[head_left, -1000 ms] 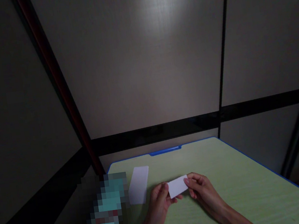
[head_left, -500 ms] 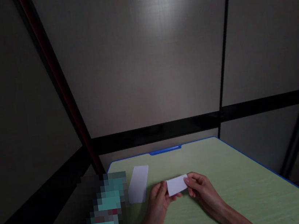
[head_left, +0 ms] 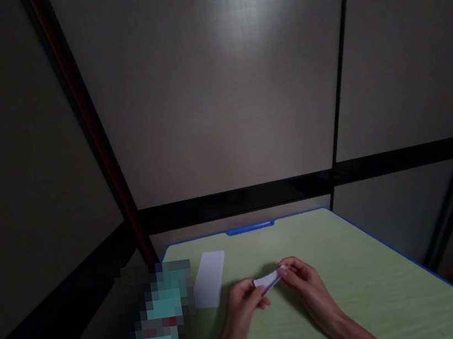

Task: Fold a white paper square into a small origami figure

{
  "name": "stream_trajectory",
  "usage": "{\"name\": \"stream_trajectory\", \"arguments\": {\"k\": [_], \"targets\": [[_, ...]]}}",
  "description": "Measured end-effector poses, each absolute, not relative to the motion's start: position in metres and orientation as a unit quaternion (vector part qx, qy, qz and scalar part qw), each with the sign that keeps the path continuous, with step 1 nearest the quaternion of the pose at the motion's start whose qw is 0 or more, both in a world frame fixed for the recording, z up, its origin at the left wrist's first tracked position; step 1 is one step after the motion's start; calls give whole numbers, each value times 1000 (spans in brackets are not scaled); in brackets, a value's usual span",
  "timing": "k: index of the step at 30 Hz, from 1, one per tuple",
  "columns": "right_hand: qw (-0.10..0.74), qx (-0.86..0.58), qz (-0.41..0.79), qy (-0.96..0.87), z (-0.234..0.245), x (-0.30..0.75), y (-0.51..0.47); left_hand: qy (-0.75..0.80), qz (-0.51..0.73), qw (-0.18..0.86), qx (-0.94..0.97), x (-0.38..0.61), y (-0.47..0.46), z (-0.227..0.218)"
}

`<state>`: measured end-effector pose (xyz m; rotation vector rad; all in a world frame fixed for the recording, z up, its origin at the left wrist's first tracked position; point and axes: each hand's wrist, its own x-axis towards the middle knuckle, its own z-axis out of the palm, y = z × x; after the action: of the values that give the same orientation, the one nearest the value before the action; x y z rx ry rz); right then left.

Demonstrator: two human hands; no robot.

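Note:
Between my two hands is a small folded piece of white paper [head_left: 268, 280], held above the table and seen as a narrow, slightly bent strip. My left hand [head_left: 243, 305] pinches its left end, thumb on the near side. The right end is gripped between the thumb and fingers of my right hand [head_left: 306, 284]. To the left of my left hand, a flat white sheet of paper [head_left: 210, 279] lies on the table. The fingertips hide both ends of the folded paper.
The light green table [head_left: 375, 283] has a blue edge and a blue strip [head_left: 251, 227] at its far side. At left is a pixelated teal object [head_left: 162, 311], its kind hidden. Large panels [head_left: 216, 93] stand behind the table.
The folded paper has gone from a wider rectangle to a narrow bent strip. My left thumb has moved right onto it. The sheet on the table stays put.

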<state>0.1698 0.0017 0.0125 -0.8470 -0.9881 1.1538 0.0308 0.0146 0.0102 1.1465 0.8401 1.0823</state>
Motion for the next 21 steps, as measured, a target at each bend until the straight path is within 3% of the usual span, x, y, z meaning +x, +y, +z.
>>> {"name": "stream_trajectory", "arguments": {"k": [6,15,21], "targets": [[637,-319,545,-443,13,169,-1,375,514,601,484,30,24,0],[566,-385,544,-485,11,164,1,342,548,634,426,25,26,2],[584,-404,527,-466,13,162,1,406,541,563,475,26,26,0]]}}
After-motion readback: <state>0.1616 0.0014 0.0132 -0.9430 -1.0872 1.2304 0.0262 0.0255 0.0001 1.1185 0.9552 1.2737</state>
